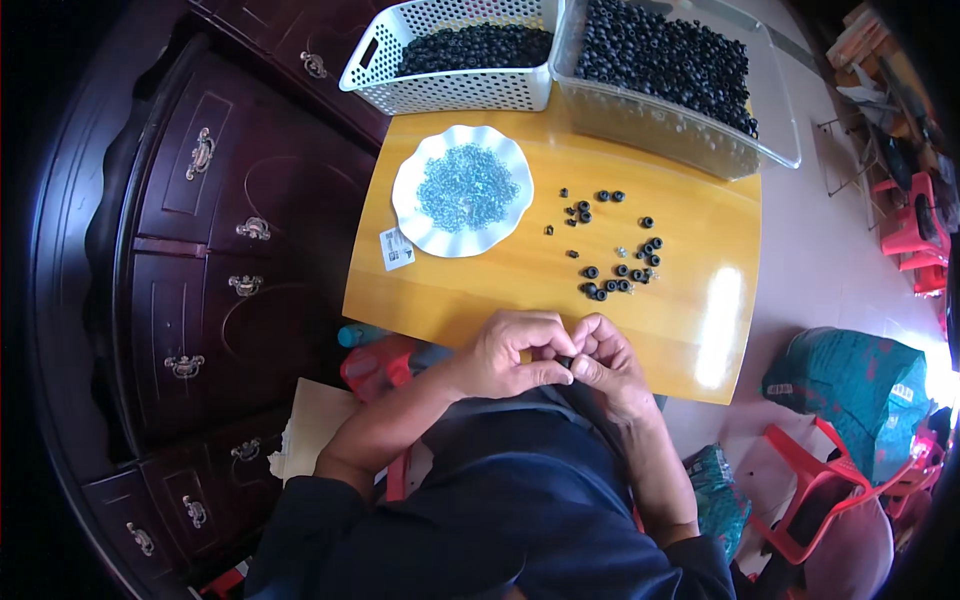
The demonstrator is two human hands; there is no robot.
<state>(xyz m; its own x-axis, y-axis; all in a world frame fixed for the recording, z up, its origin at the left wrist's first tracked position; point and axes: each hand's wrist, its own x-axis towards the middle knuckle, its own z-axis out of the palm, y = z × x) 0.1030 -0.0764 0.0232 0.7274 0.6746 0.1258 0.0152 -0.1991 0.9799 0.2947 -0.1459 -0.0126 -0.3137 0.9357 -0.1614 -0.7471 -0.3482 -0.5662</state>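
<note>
Fingers: those of our left hand [522, 350] are bent in, thumb and forefinger clamped on a small black piece [565, 361]; our right hand [612, 368] meets it from the other side, thumb and forefinger drawn together at the same piece; we cannot tell its full shape, as our fingertips cover most of it
Near edge: we hold the piece about over the near edge of the yellow table [480, 290], in front of our dark shirt [500, 490]
Right half of table: beyond our hands lie scattered black rings [623, 286], some touching, some apart; smaller black bits [573, 254] sit mostly to their left; a few tiny clear bits [621, 252] lie among them
Left half of table: we have a white wavy-edged plate [408, 205] bearing a heap of pale blue bits [468, 187]; a small white card [396, 250] lies at its rim
Far edge: a white basket [450, 92] with holes and a clear tub [650, 135] stand side by side; both hold many black pieces
Left of us: a dark cabinet [200, 260] with metal handles
Floor on our right: a teal bag [850, 390] and a red chair [810, 480], close together
</note>
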